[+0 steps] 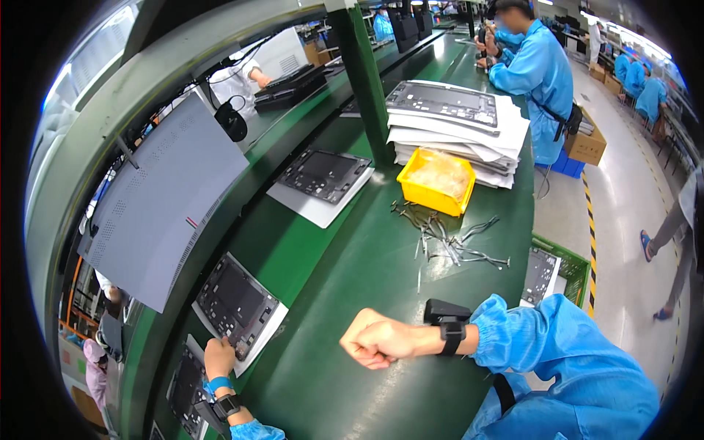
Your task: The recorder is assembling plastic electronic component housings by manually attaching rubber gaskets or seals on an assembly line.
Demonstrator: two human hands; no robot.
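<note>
On a sloped green strip at the left lies a black tablet housing (236,302) with a white sheet (265,334) beneath it. My left hand (219,357) is closed at the near corner of this housing, its fingertips partly hidden. My right hand (375,339) is curled into a fist above the green bench (330,290); whatever may be inside it is hidden. A second housing (187,389) lies close to my left wrist. Farther up the strip rests another housing (324,174) on its own white sheet.
Loose thin flat cables (449,246) lie scattered before a yellow bin (433,198). Behind it rises a stack of white sheets (458,147) topped by a housing. A green post (363,81) stands beside the stack. At the far right end, a person in blue (539,81) works.
</note>
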